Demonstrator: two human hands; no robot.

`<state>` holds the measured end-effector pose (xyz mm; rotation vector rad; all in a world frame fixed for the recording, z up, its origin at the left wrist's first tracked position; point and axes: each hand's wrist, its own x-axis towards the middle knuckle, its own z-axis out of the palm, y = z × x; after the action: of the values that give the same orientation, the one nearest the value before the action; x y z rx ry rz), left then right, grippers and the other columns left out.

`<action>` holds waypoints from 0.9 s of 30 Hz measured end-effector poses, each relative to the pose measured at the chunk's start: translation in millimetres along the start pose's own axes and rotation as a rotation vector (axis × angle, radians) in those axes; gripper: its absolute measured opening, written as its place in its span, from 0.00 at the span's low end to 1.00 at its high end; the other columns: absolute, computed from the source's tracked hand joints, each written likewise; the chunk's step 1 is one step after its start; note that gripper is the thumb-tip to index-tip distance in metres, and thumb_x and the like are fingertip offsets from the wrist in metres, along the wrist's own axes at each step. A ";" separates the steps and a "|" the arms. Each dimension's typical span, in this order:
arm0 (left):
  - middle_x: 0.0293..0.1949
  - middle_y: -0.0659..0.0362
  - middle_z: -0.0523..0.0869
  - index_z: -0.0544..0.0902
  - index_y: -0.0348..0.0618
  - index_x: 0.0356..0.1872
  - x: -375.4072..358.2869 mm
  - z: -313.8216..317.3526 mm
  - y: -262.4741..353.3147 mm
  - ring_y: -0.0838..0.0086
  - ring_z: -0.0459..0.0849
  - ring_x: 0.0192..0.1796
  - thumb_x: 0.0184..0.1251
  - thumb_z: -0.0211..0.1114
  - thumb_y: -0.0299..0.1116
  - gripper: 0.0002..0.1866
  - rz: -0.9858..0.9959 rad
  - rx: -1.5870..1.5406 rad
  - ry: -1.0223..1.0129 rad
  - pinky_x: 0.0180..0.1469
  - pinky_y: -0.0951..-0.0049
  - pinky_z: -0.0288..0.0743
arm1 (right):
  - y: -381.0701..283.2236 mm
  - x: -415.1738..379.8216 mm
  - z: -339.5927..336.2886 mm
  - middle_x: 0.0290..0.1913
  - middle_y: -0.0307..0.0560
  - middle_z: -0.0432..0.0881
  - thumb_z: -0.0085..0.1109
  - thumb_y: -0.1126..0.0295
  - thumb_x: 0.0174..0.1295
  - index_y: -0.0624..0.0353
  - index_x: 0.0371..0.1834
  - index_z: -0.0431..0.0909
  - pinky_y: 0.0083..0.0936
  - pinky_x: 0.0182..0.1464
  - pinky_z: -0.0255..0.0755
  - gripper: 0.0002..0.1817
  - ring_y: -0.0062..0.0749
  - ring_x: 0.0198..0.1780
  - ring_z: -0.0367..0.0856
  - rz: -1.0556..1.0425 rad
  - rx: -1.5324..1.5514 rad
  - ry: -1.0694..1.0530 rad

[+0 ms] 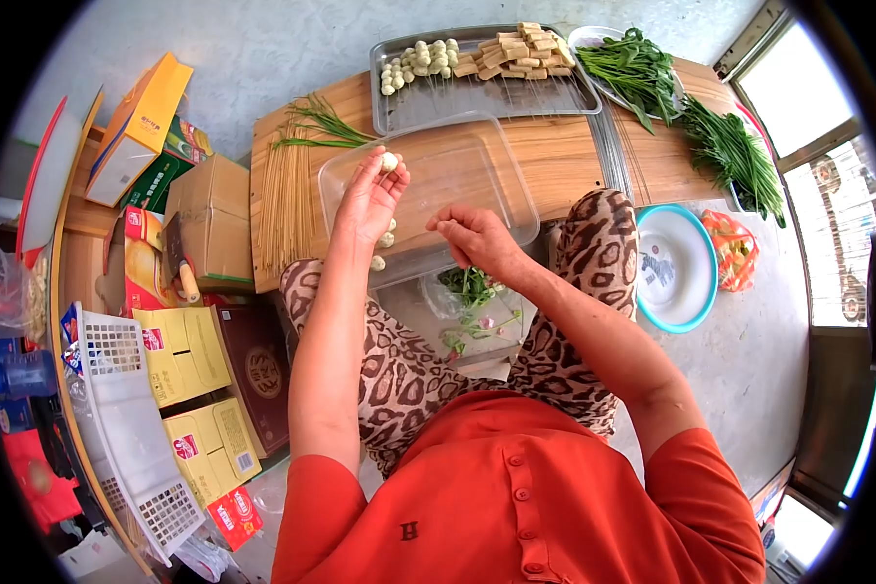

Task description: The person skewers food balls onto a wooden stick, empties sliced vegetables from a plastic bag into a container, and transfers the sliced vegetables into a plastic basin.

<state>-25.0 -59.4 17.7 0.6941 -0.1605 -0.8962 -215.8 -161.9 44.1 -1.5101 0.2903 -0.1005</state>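
Observation:
My left hand [372, 200] is raised over a clear plastic tub [496, 161], its fingers closed round a small pale ball [388, 163]. To the right, also over the tub, my right hand [479, 237] has its fingers pinched together. Whatever they hold, if anything, is too thin or hidden to make out. A few more pale balls [378, 263] lie near my left wrist, at the tub's near left side. Many thin wooden skewers [284, 214] lie side by side on the wooden table [555, 180], left of the tub.
Behind the tub, a metal tray [438, 102] holds pale balls [428, 58] and stacked tan rolls [526, 54]. Leafy greens [638, 73] and long green stalks [735, 146] lie at the right. A blue-rimmed basin [676, 311] stands on the floor. Cartons [214, 219] crowd the left.

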 end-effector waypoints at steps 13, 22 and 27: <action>0.41 0.56 0.81 0.73 0.45 0.51 -8.8 18.6 -21.7 0.71 0.82 0.39 0.63 0.63 0.37 0.17 -0.150 0.244 -0.107 0.40 0.74 0.77 | 3.2 22.3 -4.9 0.13 0.36 0.70 0.47 0.67 0.66 0.61 0.39 0.76 0.18 0.19 0.57 0.10 0.16 0.15 0.65 0.027 0.116 0.143; 0.38 0.52 0.84 0.81 0.40 0.38 -9.9 4.8 -2.2 0.62 0.83 0.42 0.58 0.64 0.37 0.12 -0.052 2.012 0.339 0.42 0.66 0.76 | 9.0 21.3 -11.1 0.14 0.36 0.70 0.49 0.67 0.65 0.62 0.38 0.77 0.17 0.19 0.58 0.10 0.15 0.16 0.65 0.054 0.132 0.162; 0.42 0.48 0.83 0.82 0.41 0.39 -7.5 -17.8 -19.2 0.55 0.81 0.47 0.55 0.65 0.35 0.12 -0.221 2.252 0.257 0.47 0.59 0.75 | 7.4 17.8 -11.3 0.14 0.36 0.70 0.49 0.67 0.65 0.62 0.38 0.77 0.17 0.19 0.58 0.10 0.16 0.16 0.65 0.061 0.104 0.144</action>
<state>-35.2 -53.2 -6.7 2.9098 -0.9189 -0.4623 -202.4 -176.6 34.2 -1.3917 0.4394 -0.1737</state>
